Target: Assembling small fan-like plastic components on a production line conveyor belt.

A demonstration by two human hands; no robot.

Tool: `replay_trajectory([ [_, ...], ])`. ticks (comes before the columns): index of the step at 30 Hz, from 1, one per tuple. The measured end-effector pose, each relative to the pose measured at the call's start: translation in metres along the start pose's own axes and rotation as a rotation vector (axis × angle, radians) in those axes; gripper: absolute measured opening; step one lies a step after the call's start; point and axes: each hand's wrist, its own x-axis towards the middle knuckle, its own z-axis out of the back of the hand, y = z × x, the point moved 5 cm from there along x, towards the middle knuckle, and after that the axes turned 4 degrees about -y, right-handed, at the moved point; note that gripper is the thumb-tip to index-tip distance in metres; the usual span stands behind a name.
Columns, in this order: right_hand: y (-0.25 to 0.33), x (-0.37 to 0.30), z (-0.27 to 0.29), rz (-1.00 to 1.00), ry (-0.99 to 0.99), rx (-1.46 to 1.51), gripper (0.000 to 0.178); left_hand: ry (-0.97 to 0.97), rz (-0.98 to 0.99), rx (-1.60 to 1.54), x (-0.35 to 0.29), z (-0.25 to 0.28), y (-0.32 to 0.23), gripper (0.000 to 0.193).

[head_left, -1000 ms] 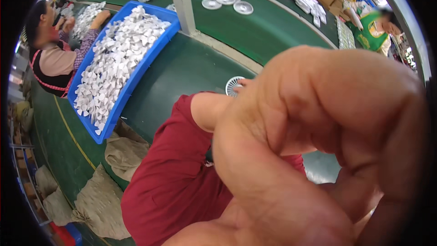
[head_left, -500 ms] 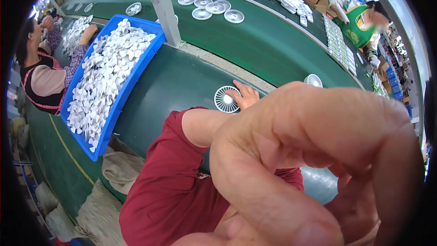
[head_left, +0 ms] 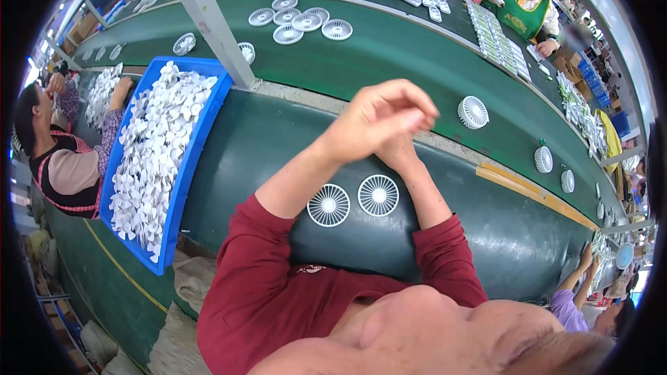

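Observation:
Two round white slotted grilles [head_left: 328, 205] lie side by side on the dark green work surface [head_left: 243, 146], between my forearms. My left hand [head_left: 379, 118] is raised beyond them, with its fingers bent over and the thumb tip close to the fingertips. Whatever it may hold does not show. Just behind and below it is my right hand [head_left: 397, 147], its fingers hidden by the left hand. Both hands are close together above the surface, apart from the grilles.
At the left stands a blue tray [head_left: 212, 125] heaped with small white bladed parts. A post [head_left: 208, 21] rises behind it. More grilles [head_left: 306, 21] lie on the green belt [head_left: 389, 48] beyond a pale ledge. Co-workers sit at the left, far right and lower right.
My right hand has moved from close to the camera down to my left hand. The left hand has come off the grille and lifted. Two grilles now show between my arms.

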Motion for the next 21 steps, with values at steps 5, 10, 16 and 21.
replay_trajectory([
  [5, -0.017, -0.011, -0.017, 0.017, -0.024, -0.438, 0.071, -0.419, -0.063, 0.890, 0.024, 0.159, 0.069, 0.020],
  [10, -0.004, -0.009, -0.034, 0.065, 0.022, -0.364, 0.075, -0.811, -0.019, 1.828, 0.026, 0.337, 0.031, 0.032],
  [16, -0.009, -0.012, -0.028, 0.054, -0.003, -0.393, 0.077, -0.621, 1.029, 2.085, 0.010, 0.397, 0.038, 0.032],
  [21, -0.014, -0.012, -0.022, 0.046, -0.008, -0.409, 0.077, -0.565, 0.764, 2.016, 0.023, 0.357, 0.054, 0.028],
])
